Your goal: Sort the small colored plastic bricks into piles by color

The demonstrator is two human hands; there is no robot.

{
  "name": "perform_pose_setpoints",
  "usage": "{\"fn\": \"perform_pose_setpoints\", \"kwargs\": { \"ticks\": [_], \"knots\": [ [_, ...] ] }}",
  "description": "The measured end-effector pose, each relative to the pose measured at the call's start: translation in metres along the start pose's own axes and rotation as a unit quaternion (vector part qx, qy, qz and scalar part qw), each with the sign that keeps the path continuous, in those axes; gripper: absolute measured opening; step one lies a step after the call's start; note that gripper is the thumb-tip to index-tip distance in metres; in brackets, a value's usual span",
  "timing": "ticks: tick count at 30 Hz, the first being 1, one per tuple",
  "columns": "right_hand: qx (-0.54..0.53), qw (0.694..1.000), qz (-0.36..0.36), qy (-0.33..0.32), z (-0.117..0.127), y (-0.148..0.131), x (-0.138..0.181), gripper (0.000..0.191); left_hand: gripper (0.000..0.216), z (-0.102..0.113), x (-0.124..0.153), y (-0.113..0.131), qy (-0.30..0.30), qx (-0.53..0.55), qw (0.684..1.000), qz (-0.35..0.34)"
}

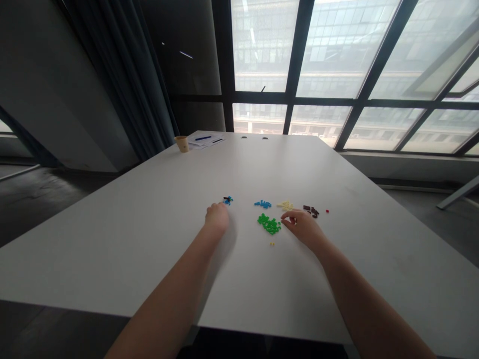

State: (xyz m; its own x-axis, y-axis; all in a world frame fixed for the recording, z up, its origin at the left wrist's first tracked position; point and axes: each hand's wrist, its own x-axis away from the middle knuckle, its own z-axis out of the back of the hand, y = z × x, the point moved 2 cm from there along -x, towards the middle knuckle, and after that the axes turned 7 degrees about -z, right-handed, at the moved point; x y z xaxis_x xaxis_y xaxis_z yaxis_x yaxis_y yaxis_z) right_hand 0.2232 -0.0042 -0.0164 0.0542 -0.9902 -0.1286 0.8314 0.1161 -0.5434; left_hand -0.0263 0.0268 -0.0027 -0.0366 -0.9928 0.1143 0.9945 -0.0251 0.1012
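My left hand [217, 217] is closed at a small build of blue and dark toy bricks [228, 200], which juts out past its fingers; part of the grip is hidden. At the right edge of a loose heap of green bricks [269, 224], my right hand [301, 224] has thumb and index finger curled into a pinch, with a small green brick at their tips. Behind that hand lie pale yellow bricks [286, 205] and dark brown bricks [311, 210]. Blue bricks [263, 204] form a group behind the green heap.
Two tiny yellow bricks [272, 244] lie in front of the green heap, and one red brick [327, 211] lies at the far right. A paper cup [182, 144] stands at the white table's back left, beside papers with a blue pen [203, 138]. Windows rise behind the table.
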Motion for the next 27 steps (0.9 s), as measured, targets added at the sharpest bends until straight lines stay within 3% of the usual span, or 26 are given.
{"fn": "perform_pose_setpoints", "kwargs": {
  "ticks": [6, 10, 13, 15, 17, 19, 23, 27],
  "knots": [
    [-0.003, 1.0, 0.003, 0.0, -0.001, 0.001, -0.001, 0.017, 0.025, 0.006, 0.001, 0.0, 0.014, -0.018, 1.0, 0.005],
    [-0.007, 1.0, 0.009, 0.004, 0.0, -0.001, 0.0, 0.017, 0.021, 0.003, -0.002, 0.003, 0.069, 0.127, 0.989, -0.03],
    [-0.011, 1.0, 0.016, 0.01, 0.001, -0.003, 0.001, 0.017, 0.015, 0.0, -0.001, 0.017, 0.065, 0.366, 0.923, -0.096],
    [-0.018, 0.999, 0.023, 0.016, 0.001, -0.004, 0.002, 0.017, 0.01, -0.002, 0.002, 0.029, 0.036, 0.53, 0.837, -0.132],
    [-0.028, 0.999, 0.028, 0.023, 0.002, -0.005, 0.002, 0.017, 0.019, -0.004, 0.007, 0.04, 0.01, 0.641, 0.752, -0.151],
    [-0.038, 0.998, 0.032, 0.03, 0.002, -0.006, 0.002, 0.017, 0.029, -0.004, 0.011, 0.048, 0.002, 0.69, 0.705, -0.163],
    [-0.05, 0.997, 0.043, 0.044, 0.002, -0.006, 0.002, 0.015, 0.032, -0.006, 0.014, 0.054, 0.002, 0.711, 0.678, -0.187],
    [-0.067, 0.994, 0.073, 0.056, 0.003, -0.01, 0.003, 0.014, 0.03, -0.007, 0.014, 0.056, 0.01, 0.702, 0.679, -0.215]
  ]
}}
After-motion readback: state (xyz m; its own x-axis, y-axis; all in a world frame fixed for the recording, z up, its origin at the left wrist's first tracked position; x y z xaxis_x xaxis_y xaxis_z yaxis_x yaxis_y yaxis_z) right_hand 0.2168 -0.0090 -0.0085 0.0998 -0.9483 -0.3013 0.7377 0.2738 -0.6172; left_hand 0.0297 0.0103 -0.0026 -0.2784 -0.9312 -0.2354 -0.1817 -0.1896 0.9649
